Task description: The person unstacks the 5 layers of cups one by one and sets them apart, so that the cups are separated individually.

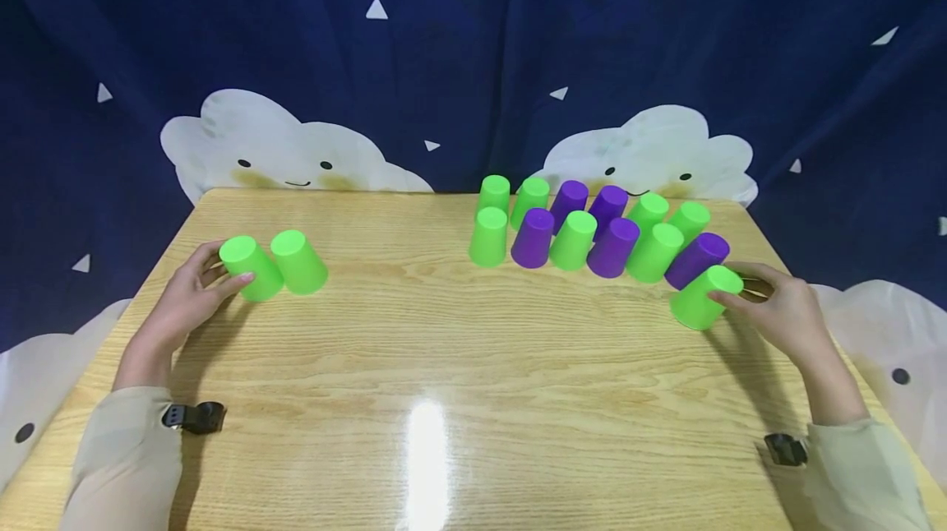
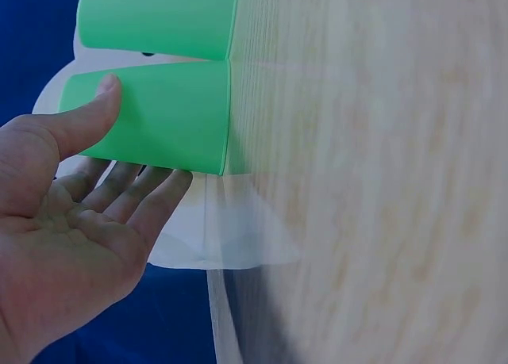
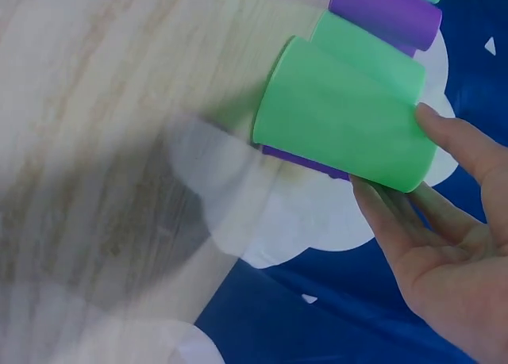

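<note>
On the left of the table, my left hand (image 1: 194, 288) grips an upside-down green cup (image 1: 255, 272), thumb on its near side and fingers along its outer side. A second upside-down green cup (image 1: 302, 265) stands right beside it; both show in the left wrist view, where the held green cup (image 2: 159, 118) has its rim at the tabletop. At the right, my right hand (image 1: 787, 313) holds another green cup (image 1: 697, 302) near its base, between thumb and fingers. This cup overlaps a purple cup (image 1: 697, 260) at the front row's right end.
Several upside-down green and purple cups stand in two rows at the back right, among them a green cup (image 1: 488, 239) at the left end and a purple cup (image 1: 533, 240). The wooden table (image 1: 333, 399) ends against a dark blue curtain (image 1: 459, 62) with clouds.
</note>
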Motion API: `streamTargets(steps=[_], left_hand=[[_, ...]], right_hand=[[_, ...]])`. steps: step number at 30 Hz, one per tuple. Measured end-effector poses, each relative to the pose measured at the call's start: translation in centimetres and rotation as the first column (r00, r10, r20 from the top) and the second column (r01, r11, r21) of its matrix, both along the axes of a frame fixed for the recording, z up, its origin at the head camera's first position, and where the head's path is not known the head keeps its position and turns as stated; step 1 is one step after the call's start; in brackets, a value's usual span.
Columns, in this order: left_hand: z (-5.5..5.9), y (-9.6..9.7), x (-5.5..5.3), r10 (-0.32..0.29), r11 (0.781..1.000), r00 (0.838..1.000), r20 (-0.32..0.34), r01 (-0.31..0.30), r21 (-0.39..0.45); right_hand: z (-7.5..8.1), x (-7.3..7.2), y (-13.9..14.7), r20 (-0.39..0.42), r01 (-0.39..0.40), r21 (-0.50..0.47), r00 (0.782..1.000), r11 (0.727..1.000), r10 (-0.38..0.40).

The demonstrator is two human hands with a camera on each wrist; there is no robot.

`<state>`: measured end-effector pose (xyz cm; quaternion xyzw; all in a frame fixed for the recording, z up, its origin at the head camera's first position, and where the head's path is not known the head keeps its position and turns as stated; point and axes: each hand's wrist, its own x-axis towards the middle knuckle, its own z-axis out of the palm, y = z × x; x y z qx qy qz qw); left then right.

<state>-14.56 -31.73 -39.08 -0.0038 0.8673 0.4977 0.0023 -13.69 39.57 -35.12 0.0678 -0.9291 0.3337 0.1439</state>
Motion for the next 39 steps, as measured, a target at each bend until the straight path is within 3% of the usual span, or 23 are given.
streamTargets(steps=[11,17,24,28,30,33,39], left_hand=[[0.0,0.1,0.0,0.0,1.0,1.0,-0.003,0.0,0.01],[0.0,0.0,-0.1,-0.006,1.0,1.0,-0.006,0.006,0.006],[-0.2,-0.2,-0.2,-0.009,1.0,1.0,-0.007,0.009,0.002],[-0.3,-0.3,-0.3,-0.004,1.0,1.0,-0.004,0.004,0.002],[-0.3,-0.3,-0.2,-0.004,1.0,1.0,-0.002,0.004,0.004],[-0.3,-0.3,-0.3,-0.007,1.0,1.0,-0.002,0.007,0.002],[-0.4,-0.3,-0.2,-0.005,1.0,1.0,-0.007,0.005,-0.006]], right_hand=[[-0.4,0.2,0.6,-0.024,0.015,-0.018,1.0,1.0,-0.015],[0.7,0.7,-0.4,-0.034,0.026,-0.071,0.999,0.997,-0.029],[3.3,0.0,-5.5,-0.108,-0.031,-0.079,0.994,0.996,0.022],[4.2,-1.2,-10.1,-0.114,-0.14,-0.1,0.985,0.985,0.128],[4.4,-2.0,-12.9,-0.111,-0.214,-0.121,0.973,0.969,0.201],[4.5,-3.1,-17.6,-0.121,-0.341,-0.177,0.939,0.923,0.323],[5.4,-5.0,-28.2,-0.142,-0.541,-0.227,0.841,0.81,0.522]])
